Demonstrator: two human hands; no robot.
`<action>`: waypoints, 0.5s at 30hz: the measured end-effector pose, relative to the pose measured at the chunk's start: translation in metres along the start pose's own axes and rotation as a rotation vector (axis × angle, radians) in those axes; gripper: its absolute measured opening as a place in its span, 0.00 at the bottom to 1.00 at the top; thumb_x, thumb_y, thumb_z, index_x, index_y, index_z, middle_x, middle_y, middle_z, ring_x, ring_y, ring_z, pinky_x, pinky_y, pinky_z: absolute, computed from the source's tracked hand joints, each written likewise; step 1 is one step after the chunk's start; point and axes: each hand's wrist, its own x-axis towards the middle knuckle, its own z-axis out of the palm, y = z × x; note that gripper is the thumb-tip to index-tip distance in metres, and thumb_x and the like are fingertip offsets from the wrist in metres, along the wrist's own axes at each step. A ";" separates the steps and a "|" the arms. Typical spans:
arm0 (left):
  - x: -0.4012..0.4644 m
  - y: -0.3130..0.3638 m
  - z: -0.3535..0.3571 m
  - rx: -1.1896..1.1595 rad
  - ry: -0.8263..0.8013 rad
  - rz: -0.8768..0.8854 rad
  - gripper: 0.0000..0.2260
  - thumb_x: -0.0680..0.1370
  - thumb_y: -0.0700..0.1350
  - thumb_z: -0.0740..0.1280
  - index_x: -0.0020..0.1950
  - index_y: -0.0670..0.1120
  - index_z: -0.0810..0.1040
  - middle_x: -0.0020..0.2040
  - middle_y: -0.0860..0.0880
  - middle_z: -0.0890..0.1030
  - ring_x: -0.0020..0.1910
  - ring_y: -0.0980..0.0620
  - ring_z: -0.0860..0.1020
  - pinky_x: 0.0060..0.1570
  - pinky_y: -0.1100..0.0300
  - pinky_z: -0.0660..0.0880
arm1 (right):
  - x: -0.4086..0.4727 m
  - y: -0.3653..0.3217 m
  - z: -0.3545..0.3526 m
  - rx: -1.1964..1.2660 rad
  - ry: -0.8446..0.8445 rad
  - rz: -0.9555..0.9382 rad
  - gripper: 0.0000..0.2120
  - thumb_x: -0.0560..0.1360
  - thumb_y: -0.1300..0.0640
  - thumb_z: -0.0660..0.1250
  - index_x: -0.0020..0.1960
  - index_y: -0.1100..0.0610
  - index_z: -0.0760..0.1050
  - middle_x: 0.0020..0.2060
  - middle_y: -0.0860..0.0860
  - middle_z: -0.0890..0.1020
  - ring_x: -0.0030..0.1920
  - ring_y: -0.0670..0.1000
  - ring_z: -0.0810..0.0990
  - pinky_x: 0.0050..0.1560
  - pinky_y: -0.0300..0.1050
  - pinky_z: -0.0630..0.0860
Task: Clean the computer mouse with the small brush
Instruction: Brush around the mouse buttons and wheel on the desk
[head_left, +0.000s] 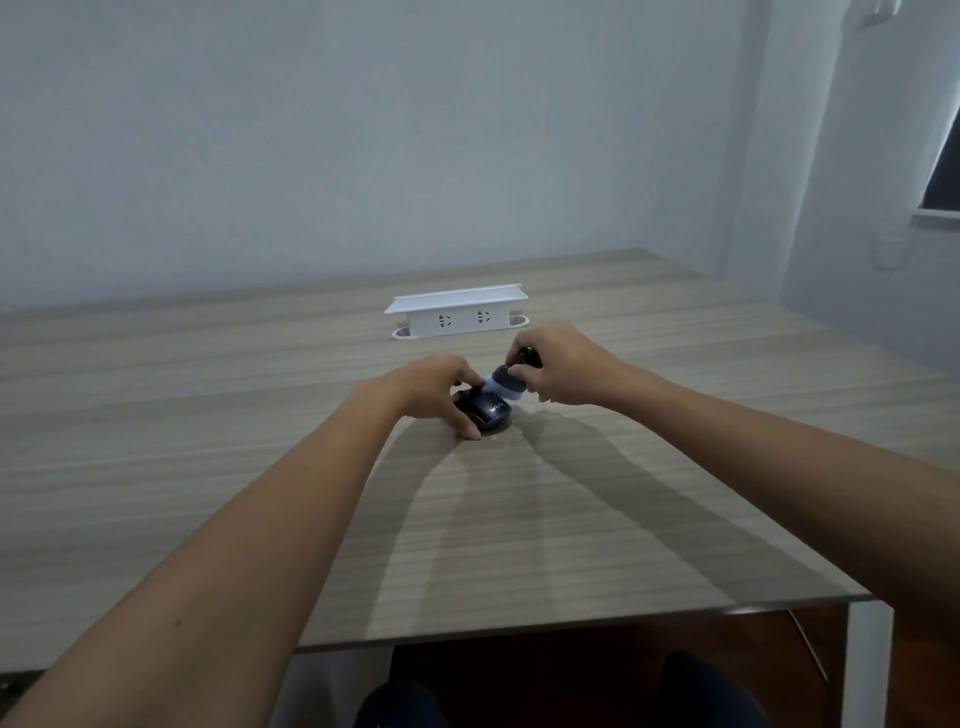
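Observation:
A black computer mouse (488, 414) with white lettering lies on the wooden table (208, 415), near its middle. My left hand (434, 388) holds the mouse from the left, thumb at its near side and fingers over its far end. My right hand (563, 366) grips a small brush (506, 387) with a dark round body and pale bristles. The bristles rest on the far right top of the mouse. Part of the brush handle is hidden in my fingers.
A white pop-up socket box (457, 312) stands on the table just behind my hands. The table's near edge (571, 621) runs above my knees. A wall lies behind the table and a window (943, 171) is at the right.

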 end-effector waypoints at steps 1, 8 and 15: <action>0.000 -0.001 -0.001 0.005 -0.007 -0.001 0.35 0.66 0.54 0.81 0.71 0.50 0.76 0.66 0.51 0.75 0.66 0.50 0.72 0.64 0.54 0.70 | 0.001 -0.001 0.000 -0.019 0.003 -0.019 0.07 0.78 0.61 0.66 0.52 0.62 0.81 0.43 0.56 0.83 0.29 0.44 0.77 0.34 0.41 0.76; 0.003 -0.005 -0.006 -0.021 -0.035 0.030 0.32 0.66 0.51 0.82 0.68 0.49 0.79 0.62 0.50 0.76 0.61 0.52 0.77 0.65 0.51 0.74 | 0.003 0.000 -0.003 -0.043 -0.035 -0.055 0.08 0.78 0.60 0.68 0.55 0.59 0.82 0.50 0.57 0.82 0.33 0.39 0.71 0.35 0.35 0.70; 0.005 -0.008 -0.005 -0.031 -0.006 0.054 0.28 0.64 0.52 0.82 0.63 0.49 0.83 0.59 0.49 0.78 0.58 0.53 0.79 0.64 0.50 0.76 | -0.004 -0.003 -0.018 -0.040 -0.152 -0.057 0.07 0.75 0.61 0.67 0.50 0.56 0.84 0.40 0.50 0.85 0.29 0.42 0.79 0.38 0.43 0.80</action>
